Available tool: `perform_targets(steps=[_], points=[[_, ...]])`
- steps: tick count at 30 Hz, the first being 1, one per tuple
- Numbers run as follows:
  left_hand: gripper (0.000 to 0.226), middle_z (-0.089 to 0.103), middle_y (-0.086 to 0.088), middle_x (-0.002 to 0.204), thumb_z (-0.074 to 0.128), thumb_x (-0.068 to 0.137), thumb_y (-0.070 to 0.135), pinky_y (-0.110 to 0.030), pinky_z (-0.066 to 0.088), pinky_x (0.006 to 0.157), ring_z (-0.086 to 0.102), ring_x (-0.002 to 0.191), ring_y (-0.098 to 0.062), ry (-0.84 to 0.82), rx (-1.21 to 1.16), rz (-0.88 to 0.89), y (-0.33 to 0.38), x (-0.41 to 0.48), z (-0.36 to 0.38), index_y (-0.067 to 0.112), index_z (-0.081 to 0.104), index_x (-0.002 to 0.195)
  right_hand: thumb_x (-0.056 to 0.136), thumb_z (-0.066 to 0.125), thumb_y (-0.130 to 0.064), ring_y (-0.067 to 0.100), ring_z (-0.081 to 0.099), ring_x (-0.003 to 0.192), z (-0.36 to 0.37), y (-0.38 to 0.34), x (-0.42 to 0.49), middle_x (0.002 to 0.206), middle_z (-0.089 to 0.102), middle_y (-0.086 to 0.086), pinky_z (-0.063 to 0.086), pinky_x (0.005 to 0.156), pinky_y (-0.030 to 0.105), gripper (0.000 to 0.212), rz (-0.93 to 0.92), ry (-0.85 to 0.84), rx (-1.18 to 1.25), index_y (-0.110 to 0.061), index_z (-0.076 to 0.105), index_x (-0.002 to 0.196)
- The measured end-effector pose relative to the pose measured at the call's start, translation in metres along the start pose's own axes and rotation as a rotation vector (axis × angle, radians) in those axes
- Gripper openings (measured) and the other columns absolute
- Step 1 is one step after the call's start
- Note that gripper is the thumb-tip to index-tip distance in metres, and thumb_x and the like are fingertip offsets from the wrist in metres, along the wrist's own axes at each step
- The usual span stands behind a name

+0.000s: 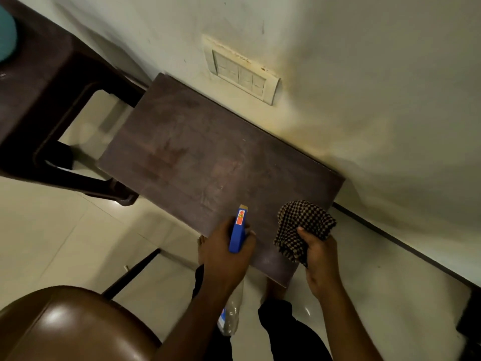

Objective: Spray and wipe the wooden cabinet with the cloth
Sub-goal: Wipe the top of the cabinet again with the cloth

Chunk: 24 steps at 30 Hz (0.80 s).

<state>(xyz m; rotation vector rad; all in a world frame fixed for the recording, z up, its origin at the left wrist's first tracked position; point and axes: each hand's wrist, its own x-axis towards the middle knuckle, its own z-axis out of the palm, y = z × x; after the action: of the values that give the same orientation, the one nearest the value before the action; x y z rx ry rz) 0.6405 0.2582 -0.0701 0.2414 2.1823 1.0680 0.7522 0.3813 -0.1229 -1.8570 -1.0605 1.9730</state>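
- At lower centre, left hand (223, 254) grips spray bottle (238, 230): best to mist the cabinet (208, 157) evenly.
- Beside it, right hand (317, 254) clutches bunched cloth (302, 222); overlapping strokes should follow.

**Concealed and cropped regions around the two hands**

The left hand (226, 252) is covering the neck and trigger of the spray bottle (238, 230), its fingers curling out of sight behind the blue head. Just beyond those fingers, an orange sticker (241, 213) is showing print too small to read. Behind the wrist, the forearm is hiding part of the clear, blurred bottle body. The right hand (316, 254) is burying its fingers under the checked cloth (304, 222), concealing the lower folds. Both hands are masking the near edge of the wooden cabinet (208, 157). Far left of the fingers, the frame edge is cropping a brown seat (65, 324), a dark stool (39, 87) and a teal object (6, 35).
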Motion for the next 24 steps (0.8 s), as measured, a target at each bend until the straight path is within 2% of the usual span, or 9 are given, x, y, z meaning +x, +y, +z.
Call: perform_targets(steps=[2, 5, 8, 11, 12, 16, 19, 22, 24], points=[[0.013, 0.062, 0.004, 0.077, 0.059, 0.081, 0.044, -0.016, 0.047, 0.074, 0.059, 0.072, -0.008, -0.014, 0.016, -0.001, 0.003, 0.012, -0.004, 0.043, 0.047, 0.077, 0.086, 0.059, 0.000, 0.027, 0.064, 0.098, 0.002, 0.000, -0.001, 0.106, 0.067, 0.009, 0.051, 0.088, 0.043, 0.027, 0.013, 0.044, 0.027, -0.014, 0.063, 0.109], [0.033, 0.049, 0.011, 0.068, 0.063, 0.089, 0.015, -0.004, 0.043, 0.059, 0.048, 0.062, -0.002, -0.069, -0.047, -0.046, 0.014, 0.033, -0.019, 0.036, 0.043, 0.073, 0.085, 0.059, 0.001, 0.028, 0.064, 0.098, 0.014, 0.001, -0.003, 0.107, 0.066, 0.012, 0.052, 0.080, 0.038, 0.037, 0.003, 0.121, 0.072, -0.007, 0.059, 0.121], [0.031, 0.052, 0.008, 0.067, 0.065, 0.088, 0.017, -0.012, 0.047, 0.058, 0.052, 0.062, -0.008, -0.025, -0.091, -0.044, 0.013, 0.050, -0.038, 0.035, 0.046, 0.071, 0.085, 0.060, 0.001, 0.023, 0.063, 0.096, 0.031, 0.004, -0.007, 0.115, 0.064, 0.014, 0.051, 0.077, 0.034, 0.042, 0.002, 0.176, 0.066, -0.004, 0.055, 0.126], [0.026, 0.060, -0.001, 0.069, 0.066, 0.087, 0.022, -0.034, 0.054, 0.068, 0.062, 0.069, -0.026, 0.019, -0.131, -0.065, 0.019, 0.065, -0.064, 0.033, 0.050, 0.069, 0.086, 0.060, -0.002, 0.025, 0.060, 0.101, 0.055, 0.002, -0.014, 0.125, 0.060, 0.014, 0.049, 0.080, 0.033, 0.048, 0.008, 0.194, 0.089, -0.004, 0.051, 0.133], [0.024, 0.060, -0.003, 0.069, 0.066, 0.087, 0.023, -0.037, 0.054, 0.069, 0.062, 0.070, -0.028, 0.016, -0.148, -0.072, 0.021, 0.071, -0.075, 0.032, 0.051, 0.070, 0.087, 0.059, -0.002, 0.026, 0.058, 0.103, 0.064, 0.001, -0.015, 0.127, 0.058, 0.012, 0.048, 0.080, 0.032, 0.050, 0.010, 0.192, 0.104, -0.005, 0.047, 0.136], [0.022, 0.058, -0.001, 0.070, 0.065, 0.088, 0.025, -0.025, 0.047, 0.063, 0.058, 0.067, -0.017, 0.057, -0.160, -0.141, 0.016, 0.095, -0.109, 0.028, 0.050, 0.072, 0.089, 0.057, -0.003, 0.018, 0.056, 0.092, 0.094, -0.003, -0.018, 0.119, 0.056, 0.006, 0.045, 0.082, 0.032, 0.048, 0.001, 0.220, 0.131, -0.011, 0.046, 0.135], [0.021, 0.061, -0.006, 0.075, 0.066, 0.085, 0.034, -0.033, 0.051, 0.068, 0.060, 0.070, -0.021, 0.129, -0.132, -0.246, 0.002, 0.110, -0.127, 0.025, 0.051, 0.074, 0.089, 0.059, -0.007, 0.010, 0.057, 0.087, 0.112, -0.002, -0.018, 0.106, 0.060, -0.002, 0.047, 0.074, 0.031, 0.043, 0.002, 0.220, 0.137, -0.019, 0.050, 0.129], [0.020, 0.062, -0.010, 0.077, 0.066, 0.083, 0.035, -0.037, 0.051, 0.072, 0.059, 0.068, -0.020, 0.072, -0.102, -0.296, -0.003, 0.115, -0.133, 0.022, 0.053, 0.076, 0.089, 0.058, -0.007, 0.011, 0.057, 0.086, 0.123, 0.001, -0.018, 0.103, 0.061, 0.000, 0.046, 0.067, 0.028, 0.045, 0.034, 0.223, 0.171, -0.011, 0.049, 0.132], [0.020, 0.059, -0.002, 0.073, 0.067, 0.085, 0.026, -0.035, 0.050, 0.072, 0.057, 0.067, -0.015, -0.034, -0.145, -0.300, 0.003, 0.113, -0.130, 0.025, 0.051, 0.073, 0.089, 0.058, -0.006, 0.012, 0.058, 0.085, 0.127, 0.003, -0.018, 0.109, 0.061, 0.005, 0.046, 0.066, 0.028, 0.043, 0.050, 0.221, 0.193, -0.008, 0.050, 0.131]])
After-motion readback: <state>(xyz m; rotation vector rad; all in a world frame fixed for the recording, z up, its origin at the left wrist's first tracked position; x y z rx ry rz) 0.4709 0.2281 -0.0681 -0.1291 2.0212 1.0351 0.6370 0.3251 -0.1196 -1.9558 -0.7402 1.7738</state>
